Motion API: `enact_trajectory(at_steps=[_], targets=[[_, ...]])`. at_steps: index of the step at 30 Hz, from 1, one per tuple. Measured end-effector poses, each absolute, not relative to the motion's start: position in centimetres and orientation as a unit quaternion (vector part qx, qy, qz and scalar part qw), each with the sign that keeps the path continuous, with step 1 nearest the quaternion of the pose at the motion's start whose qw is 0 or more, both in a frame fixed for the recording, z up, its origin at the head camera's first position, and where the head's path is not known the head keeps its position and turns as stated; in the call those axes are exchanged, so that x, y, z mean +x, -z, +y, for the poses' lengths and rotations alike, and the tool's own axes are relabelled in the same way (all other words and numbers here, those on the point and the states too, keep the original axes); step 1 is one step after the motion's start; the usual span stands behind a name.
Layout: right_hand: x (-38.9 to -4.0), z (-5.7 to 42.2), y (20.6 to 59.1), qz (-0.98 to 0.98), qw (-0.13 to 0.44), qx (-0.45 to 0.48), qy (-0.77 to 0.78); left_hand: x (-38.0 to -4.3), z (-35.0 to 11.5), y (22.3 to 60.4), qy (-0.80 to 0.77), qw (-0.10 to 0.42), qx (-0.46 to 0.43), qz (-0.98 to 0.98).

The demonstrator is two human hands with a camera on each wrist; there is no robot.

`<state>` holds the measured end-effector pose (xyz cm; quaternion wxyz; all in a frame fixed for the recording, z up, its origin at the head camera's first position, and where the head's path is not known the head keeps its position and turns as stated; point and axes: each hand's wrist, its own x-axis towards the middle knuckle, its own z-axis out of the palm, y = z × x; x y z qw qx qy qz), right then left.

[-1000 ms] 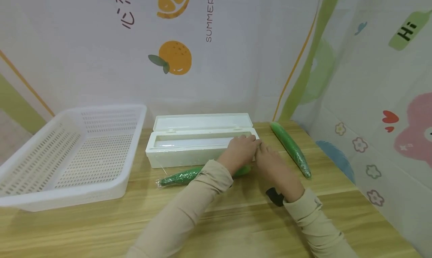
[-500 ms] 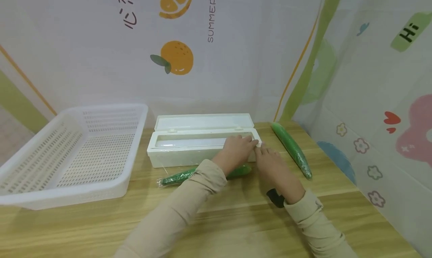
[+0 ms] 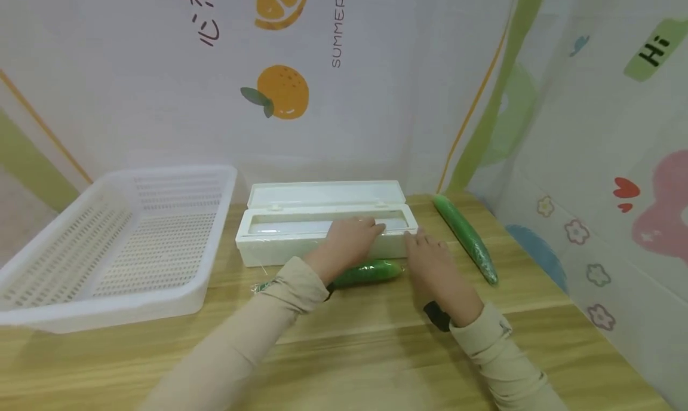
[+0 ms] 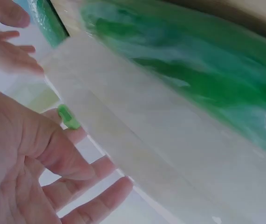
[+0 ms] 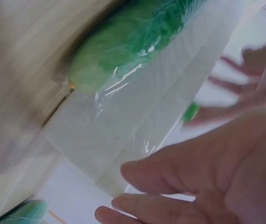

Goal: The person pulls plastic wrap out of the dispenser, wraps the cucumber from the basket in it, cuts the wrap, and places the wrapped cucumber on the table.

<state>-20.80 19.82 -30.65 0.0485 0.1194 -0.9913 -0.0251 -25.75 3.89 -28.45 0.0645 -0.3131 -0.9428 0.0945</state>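
Note:
In the head view a white cling film box (image 3: 301, 253) stands with its lid (image 3: 328, 193) raised. Clear film hangs down its front over a film-wrapped cucumber (image 3: 371, 272). My left hand (image 3: 349, 241) has its fingers spread along the box's upper front edge. One of its fingers lies against a small green slide cutter (image 4: 67, 116), and the thumb is apart from it. At the box's right front corner is my right hand (image 3: 432, 264), fingertips right at the corner. In the right wrist view its thumb (image 5: 146, 175) overlaps the film-covered front and its fingers are fairly straight.
A second wrapped cucumber (image 3: 466, 238) lies slantwise to the right of the box. On the left stands a large white perforated basket (image 3: 196, 282). Everything rests on a wood-grain table (image 3: 376, 363), with printed white curtains (image 3: 365, 118) behind and at the right side.
The left hand has slid leftward along the box edge, away from the right hand, uncovering more of the front cucumber. The right hand has stayed at the corner.

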Motion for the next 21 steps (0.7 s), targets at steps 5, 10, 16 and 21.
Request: enact_trajectory(at_steps=[5,10,16,21], targets=[[-20.7,19.8,30.4,-0.992,0.043,0.116,0.013,-24.8,-0.7,27.7,-0.085,0.03,-0.28,-0.956],[-20.6,19.8,30.4,-0.991,0.053,0.117,0.022,-23.8,-4.1,27.1,-0.1,0.02,-0.273,-0.957],[-20.8,19.7,30.5,-0.993,0.044,0.109,0.028,-23.7,-4.3,27.1,-0.087,0.03,-0.281,-0.955],[-20.8,19.6,30.6,-0.993,0.042,0.11,0.028,-24.2,-3.8,26.8,-0.053,0.059,-0.316,-0.945]])
